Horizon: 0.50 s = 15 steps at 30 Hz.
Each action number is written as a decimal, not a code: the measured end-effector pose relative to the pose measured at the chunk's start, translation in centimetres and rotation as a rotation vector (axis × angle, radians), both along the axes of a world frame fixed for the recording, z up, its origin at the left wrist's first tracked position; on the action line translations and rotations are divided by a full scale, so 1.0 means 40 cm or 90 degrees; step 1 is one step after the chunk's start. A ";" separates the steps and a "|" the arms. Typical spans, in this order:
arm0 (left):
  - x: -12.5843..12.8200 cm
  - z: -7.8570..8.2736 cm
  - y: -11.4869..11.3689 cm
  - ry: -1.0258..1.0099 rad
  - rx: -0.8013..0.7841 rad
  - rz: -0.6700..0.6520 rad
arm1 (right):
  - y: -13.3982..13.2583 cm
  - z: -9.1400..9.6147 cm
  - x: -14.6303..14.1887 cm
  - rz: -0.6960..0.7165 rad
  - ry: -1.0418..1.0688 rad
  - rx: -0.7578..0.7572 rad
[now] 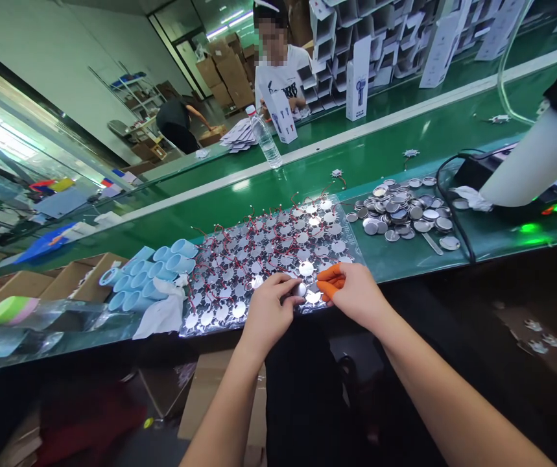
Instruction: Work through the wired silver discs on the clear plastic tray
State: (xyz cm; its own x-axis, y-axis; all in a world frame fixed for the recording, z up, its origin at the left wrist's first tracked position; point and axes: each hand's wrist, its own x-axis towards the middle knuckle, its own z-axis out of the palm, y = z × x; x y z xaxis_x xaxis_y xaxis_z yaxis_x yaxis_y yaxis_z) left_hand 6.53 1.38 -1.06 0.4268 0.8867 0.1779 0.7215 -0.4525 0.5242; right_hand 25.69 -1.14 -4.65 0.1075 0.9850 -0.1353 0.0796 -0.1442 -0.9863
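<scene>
Atop plastic tray point(268, 250): left fingers point(283, 280) pinching round metal disc point(300, 290); right fingers point(329, 282), orange-cotted, narrow beside it.

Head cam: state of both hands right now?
Left hand: closed, pinching a round metal disc.
Right hand: fingers curled, wearing orange finger cots; cannot tell if holding anything.

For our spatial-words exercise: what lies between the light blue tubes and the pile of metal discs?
A clear sheet covered with wired, star-shaped metal boards, seen in the head view.
</scene>
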 end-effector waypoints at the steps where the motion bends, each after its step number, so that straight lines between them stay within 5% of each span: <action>1: 0.001 0.001 0.000 0.000 0.002 -0.001 | -0.002 0.001 0.001 0.002 -0.044 0.038; 4: 0.002 0.002 0.000 0.001 0.003 -0.006 | -0.009 0.002 -0.001 -0.002 -0.123 0.111; 9: -0.001 -0.002 -0.001 0.000 0.000 -0.004 | -0.009 0.004 -0.007 0.009 -0.034 0.037; 15: -0.011 0.000 0.002 -0.034 -0.056 -0.013 | -0.015 0.002 -0.004 0.024 -0.182 0.207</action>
